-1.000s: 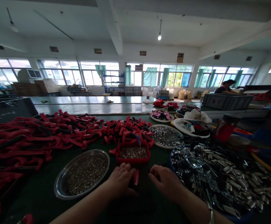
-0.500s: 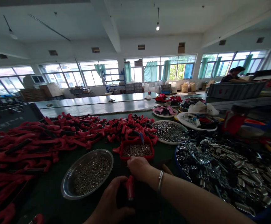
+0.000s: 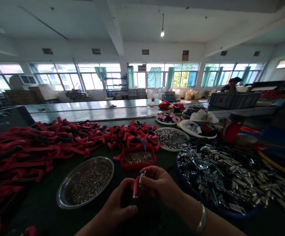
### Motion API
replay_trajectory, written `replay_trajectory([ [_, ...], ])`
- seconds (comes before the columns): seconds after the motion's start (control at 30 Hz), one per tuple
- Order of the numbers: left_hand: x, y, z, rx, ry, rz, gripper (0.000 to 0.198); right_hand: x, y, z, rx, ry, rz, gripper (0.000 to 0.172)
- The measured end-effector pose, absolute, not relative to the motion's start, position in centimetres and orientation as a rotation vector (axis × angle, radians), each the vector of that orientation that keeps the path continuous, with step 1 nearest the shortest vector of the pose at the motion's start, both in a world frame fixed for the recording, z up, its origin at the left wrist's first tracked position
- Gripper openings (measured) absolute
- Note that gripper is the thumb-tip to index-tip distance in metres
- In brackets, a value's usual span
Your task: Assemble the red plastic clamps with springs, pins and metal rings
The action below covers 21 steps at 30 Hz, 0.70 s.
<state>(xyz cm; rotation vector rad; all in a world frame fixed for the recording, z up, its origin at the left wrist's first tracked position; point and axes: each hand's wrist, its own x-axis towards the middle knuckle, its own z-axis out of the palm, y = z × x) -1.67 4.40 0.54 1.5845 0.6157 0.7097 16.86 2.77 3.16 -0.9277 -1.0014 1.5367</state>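
My left hand (image 3: 119, 205) is closed round a small red and black handle piece (image 3: 135, 190), held upright just above the dark green table. My right hand (image 3: 158, 185) pinches a small silver metal part (image 3: 141, 176) against the top of that red piece. A red tray of small metal pins (image 3: 137, 158) sits just beyond my hands. A round steel dish of tiny metal parts (image 3: 88, 180) lies to the left of them.
A long heap of red and black handles (image 3: 46, 144) covers the left of the table. A blue basin of silver springs and metal parts (image 3: 221, 180) fills the right. White plates of parts (image 3: 171, 137) stand behind. Another person (image 3: 230, 84) works far right.
My right hand drew back from the red tray with a small metal part and met the red piece. My left hand lifted that piece slightly.
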Motion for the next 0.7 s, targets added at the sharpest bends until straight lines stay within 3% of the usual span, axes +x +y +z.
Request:
replay_trajectory([
  [0.7, -0.6, 2.7, 0.4, 1.041, 0.560, 0.630, 0.045, 16.9, 1.4, 2.7, -0.982, -0.829, 1.467, 0.036],
])
